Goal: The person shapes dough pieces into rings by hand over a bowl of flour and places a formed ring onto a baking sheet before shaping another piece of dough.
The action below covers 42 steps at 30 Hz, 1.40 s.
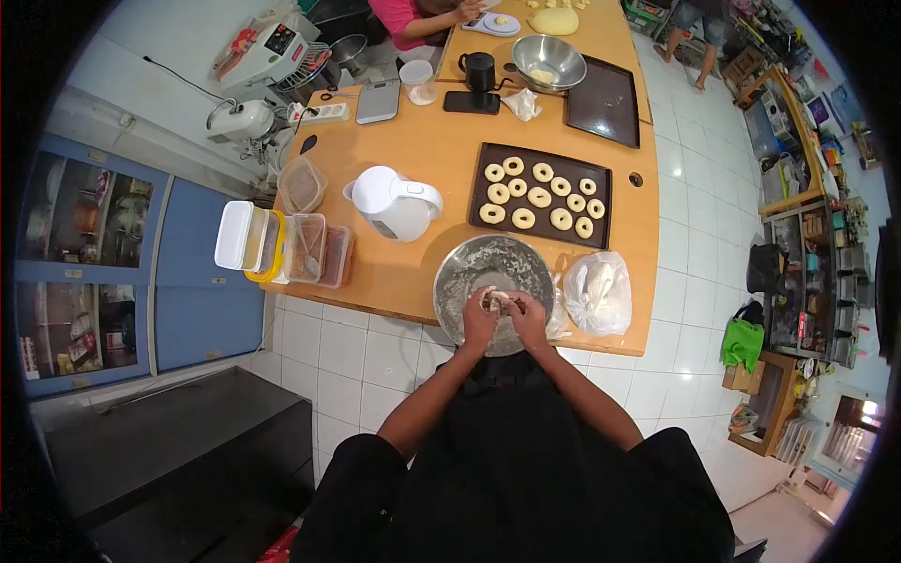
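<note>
Over a floured metal bowl [460,266] at the table's front edge, my left hand [480,322] and my right hand [527,322] come together on a small piece of dough [501,297]. Both hands have their fingers closed around its sides. Dark bits show by the fingertips; I cannot make out what they are. Just beyond the bowl, a dark baking tray [547,152] bears several ring-shaped pieces of dough [539,197]. Right of the bowl sits a clear plastic bag [601,293] with pale dough inside.
A white electric kettle [394,205] and stacked plastic containers [305,246] stand to the left. Further back are a scale [378,101], a black pot [479,70], a steel bowl [550,62] and another tray [603,103]. A person in a pink sleeve [399,23] works at the far end.
</note>
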Each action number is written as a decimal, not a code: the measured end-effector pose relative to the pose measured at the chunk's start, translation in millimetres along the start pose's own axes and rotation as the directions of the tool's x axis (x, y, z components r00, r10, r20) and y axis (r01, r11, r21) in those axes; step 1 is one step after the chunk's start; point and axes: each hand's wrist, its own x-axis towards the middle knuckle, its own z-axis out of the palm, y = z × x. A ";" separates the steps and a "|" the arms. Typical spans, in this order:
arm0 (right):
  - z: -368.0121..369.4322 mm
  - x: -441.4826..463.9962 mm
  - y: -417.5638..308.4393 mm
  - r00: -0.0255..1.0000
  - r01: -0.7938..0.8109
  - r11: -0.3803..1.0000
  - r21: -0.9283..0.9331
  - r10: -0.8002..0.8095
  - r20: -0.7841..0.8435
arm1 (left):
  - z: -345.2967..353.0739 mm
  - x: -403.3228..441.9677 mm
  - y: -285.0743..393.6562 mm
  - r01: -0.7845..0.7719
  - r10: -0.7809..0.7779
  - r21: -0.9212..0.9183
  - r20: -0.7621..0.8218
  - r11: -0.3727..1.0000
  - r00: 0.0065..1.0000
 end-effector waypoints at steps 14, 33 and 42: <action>-3.1 2.1 11.9 0.997 -0.067 0.979 0.192 0.062 0.035 | 5.5 -0.3 -4.7 0.051 -0.050 -0.039 0.024 0.998 0.998; -3.5 -4.1 -0.7 1.000 0.010 0.995 -0.096 -0.009 0.002 | -16.1 -1.3 26.6 -0.266 0.217 0.327 0.181 0.907 0.959; -3.5 -6.2 -2.6 0.998 -0.063 0.998 0.020 0.063 0.001 | -10.0 -0.9 8.6 -0.065 0.027 0.248 0.155 0.966 0.988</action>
